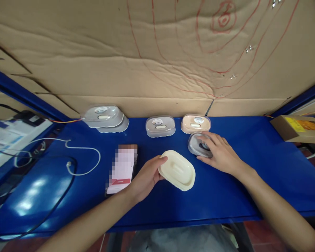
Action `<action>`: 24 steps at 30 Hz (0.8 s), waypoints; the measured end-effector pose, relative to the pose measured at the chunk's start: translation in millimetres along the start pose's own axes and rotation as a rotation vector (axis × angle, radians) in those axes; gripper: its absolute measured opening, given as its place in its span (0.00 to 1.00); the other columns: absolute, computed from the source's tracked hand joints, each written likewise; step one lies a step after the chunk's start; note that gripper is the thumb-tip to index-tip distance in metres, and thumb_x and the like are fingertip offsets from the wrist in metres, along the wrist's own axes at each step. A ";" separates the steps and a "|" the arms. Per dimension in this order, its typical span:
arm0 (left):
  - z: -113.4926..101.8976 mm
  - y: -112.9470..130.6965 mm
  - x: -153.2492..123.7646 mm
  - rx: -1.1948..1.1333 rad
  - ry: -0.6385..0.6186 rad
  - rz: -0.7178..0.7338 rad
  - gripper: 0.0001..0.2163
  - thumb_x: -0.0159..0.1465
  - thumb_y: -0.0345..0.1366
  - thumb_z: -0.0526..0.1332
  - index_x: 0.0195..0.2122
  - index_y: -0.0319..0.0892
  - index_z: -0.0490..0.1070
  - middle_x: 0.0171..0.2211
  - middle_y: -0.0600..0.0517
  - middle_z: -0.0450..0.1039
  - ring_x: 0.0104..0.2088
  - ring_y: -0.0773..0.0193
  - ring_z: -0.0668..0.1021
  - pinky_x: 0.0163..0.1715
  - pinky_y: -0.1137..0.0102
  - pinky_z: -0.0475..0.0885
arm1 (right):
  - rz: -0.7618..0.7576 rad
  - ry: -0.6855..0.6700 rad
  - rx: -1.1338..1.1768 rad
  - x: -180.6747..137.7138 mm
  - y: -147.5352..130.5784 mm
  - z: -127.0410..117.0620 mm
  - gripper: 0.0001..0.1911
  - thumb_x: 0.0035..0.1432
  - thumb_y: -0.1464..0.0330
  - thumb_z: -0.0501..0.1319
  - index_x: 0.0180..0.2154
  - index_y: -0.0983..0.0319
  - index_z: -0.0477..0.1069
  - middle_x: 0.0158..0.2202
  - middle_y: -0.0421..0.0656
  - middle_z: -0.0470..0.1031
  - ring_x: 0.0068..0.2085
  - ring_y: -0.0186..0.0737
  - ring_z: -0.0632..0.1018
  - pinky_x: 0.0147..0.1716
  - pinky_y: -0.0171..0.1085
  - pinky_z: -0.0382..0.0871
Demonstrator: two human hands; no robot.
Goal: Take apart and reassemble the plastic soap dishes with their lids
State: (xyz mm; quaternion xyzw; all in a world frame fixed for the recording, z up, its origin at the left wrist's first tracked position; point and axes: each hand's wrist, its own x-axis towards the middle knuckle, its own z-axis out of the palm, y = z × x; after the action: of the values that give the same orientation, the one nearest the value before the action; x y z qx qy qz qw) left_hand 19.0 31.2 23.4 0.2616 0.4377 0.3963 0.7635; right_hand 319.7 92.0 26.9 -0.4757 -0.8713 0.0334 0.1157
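Note:
My left hand (149,176) is closed on the near left end of a cream oval soap dish (179,170), thumb on its rim and fingers underneath. The dish is tilted toward me, and its hollow inside shows. To the right, my right hand (222,150) grips a clear plastic lid (195,144) at the table surface, fingers over its top and thumb at the near edge. My fingers hide part of the lid. Just behind it sits a peach soap box (188,122) with a clear cover and round sticker. A grey soap box (160,131) stands left of that.
Stacked grey soap boxes (103,117) stand at the back left of the blue table (168,211). A phone (123,168) lies left of my left hand. Cables (98,157) loop at the left. A cardboard wall (107,70) rises behind; a cardboard box (288,129) is at the right.

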 end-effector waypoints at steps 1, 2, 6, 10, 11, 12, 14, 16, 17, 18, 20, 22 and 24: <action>0.2 -1.2 0.4 -0.007 0.001 -0.019 0.14 0.64 0.44 0.70 0.44 0.40 0.76 0.40 0.49 0.80 0.42 0.58 0.80 0.41 0.67 0.77 | -0.002 0.009 0.003 0.6 1.8 0.3 0.35 0.65 0.53 0.66 0.68 0.53 0.59 0.71 0.52 0.61 0.67 0.65 0.68 0.60 0.64 0.68; 0.4 -2.5 0.8 -0.014 0.003 -0.033 0.14 0.63 0.44 0.71 0.43 0.41 0.75 0.40 0.50 0.80 0.41 0.58 0.81 0.40 0.66 0.78 | -0.005 0.023 0.005 1.0 2.9 0.1 0.36 0.65 0.51 0.66 0.68 0.53 0.58 0.71 0.52 0.61 0.67 0.65 0.67 0.61 0.64 0.68; 1.3 -6.0 1.9 -0.009 0.027 -0.030 0.13 0.61 0.43 0.70 0.38 0.43 0.70 0.37 0.52 0.78 0.38 0.59 0.81 0.38 0.65 0.79 | -0.040 0.092 -0.006 0.7 -2.4 -1.5 0.36 0.66 0.48 0.64 0.68 0.54 0.59 0.70 0.54 0.62 0.68 0.66 0.67 0.62 0.63 0.67; 2.0 -3.7 0.2 0.043 0.077 0.017 0.13 0.62 0.42 0.69 0.36 0.44 0.65 0.35 0.54 0.76 0.36 0.62 0.80 0.35 0.67 0.78 | -0.115 0.131 0.025 -3.3 -20.3 -1.3 0.36 0.68 0.49 0.63 0.70 0.52 0.57 0.70 0.54 0.62 0.69 0.65 0.66 0.62 0.63 0.66; 2.0 -2.7 -0.3 0.059 0.088 0.030 0.13 0.62 0.42 0.68 0.36 0.44 0.64 0.34 0.55 0.76 0.35 0.62 0.79 0.34 0.68 0.78 | -0.139 0.133 0.033 -4.7 -24.4 -2.2 0.35 0.68 0.49 0.62 0.70 0.52 0.57 0.70 0.53 0.63 0.69 0.64 0.66 0.63 0.63 0.66; 1.9 -1.8 -0.8 0.073 0.096 0.040 0.13 0.62 0.42 0.68 0.36 0.45 0.64 0.33 0.56 0.75 0.34 0.63 0.79 0.33 0.69 0.77 | -0.159 0.133 0.036 -6.1 -27.4 -4.0 0.35 0.68 0.50 0.62 0.70 0.52 0.57 0.70 0.53 0.64 0.70 0.64 0.65 0.63 0.62 0.65; 1.8 -0.6 -1.1 0.094 0.104 0.052 0.13 0.62 0.41 0.68 0.37 0.45 0.63 0.32 0.57 0.74 0.34 0.63 0.78 0.33 0.69 0.77 | -0.155 0.134 0.026 -8.2 -28.5 -10.1 0.35 0.68 0.49 0.62 0.69 0.52 0.58 0.70 0.53 0.64 0.69 0.65 0.66 0.63 0.63 0.65; 1.6 -0.4 -0.5 0.107 0.101 0.048 0.13 0.62 0.41 0.68 0.40 0.45 0.64 0.34 0.56 0.75 0.35 0.63 0.78 0.33 0.68 0.77 | -0.078 0.134 0.015 -8.7 -23.0 -17.7 0.34 0.68 0.49 0.62 0.68 0.53 0.59 0.70 0.54 0.63 0.68 0.66 0.67 0.62 0.64 0.66; 1.6 -0.6 -0.1 0.114 0.096 0.041 0.14 0.62 0.40 0.68 0.43 0.46 0.64 0.35 0.55 0.75 0.36 0.62 0.79 0.34 0.67 0.78 | -0.027 0.126 0.036 -8.3 -18.6 -20.9 0.33 0.68 0.49 0.62 0.68 0.53 0.59 0.70 0.53 0.63 0.68 0.66 0.68 0.62 0.64 0.67; 1.5 -0.9 0.2 0.126 0.090 0.033 0.15 0.61 0.40 0.68 0.46 0.46 0.65 0.37 0.54 0.76 0.37 0.60 0.79 0.34 0.66 0.78 | 0.018 0.111 0.080 -7.5 -13.9 -23.1 0.32 0.69 0.50 0.62 0.67 0.53 0.60 0.70 0.53 0.63 0.67 0.64 0.69 0.62 0.63 0.69; 1.0 -2.0 0.5 0.165 0.077 0.018 0.22 0.61 0.38 0.67 0.55 0.46 0.64 0.45 0.50 0.77 0.42 0.57 0.80 0.37 0.63 0.80 | 0.071 0.086 0.196 -5.5 -5.4 -23.8 0.31 0.69 0.51 0.62 0.67 0.52 0.60 0.69 0.50 0.64 0.67 0.60 0.71 0.62 0.60 0.71; -0.3 -3.3 -0.3 0.227 0.058 0.003 0.29 0.62 0.37 0.65 0.63 0.47 0.61 0.53 0.46 0.75 0.48 0.53 0.79 0.40 0.60 0.80 | 0.088 0.093 0.281 -3.8 -1.1 -20.9 0.30 0.68 0.50 0.63 0.66 0.51 0.61 0.68 0.48 0.65 0.67 0.58 0.71 0.63 0.58 0.71; -2.2 -4.7 -2.1 0.343 0.028 0.029 0.33 0.63 0.37 0.64 0.69 0.48 0.57 0.60 0.44 0.71 0.55 0.49 0.77 0.46 0.57 0.79 | 0.092 0.125 0.327 -3.5 -2.3 -17.8 0.30 0.67 0.50 0.64 0.65 0.50 0.62 0.68 0.48 0.66 0.68 0.57 0.70 0.64 0.59 0.70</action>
State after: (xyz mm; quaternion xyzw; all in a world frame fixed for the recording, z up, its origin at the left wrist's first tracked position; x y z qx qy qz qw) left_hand 18.2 27.0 19.8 0.3889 0.5059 0.3302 0.6955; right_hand 323.8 86.9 44.0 -0.4913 -0.8226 0.1502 0.2439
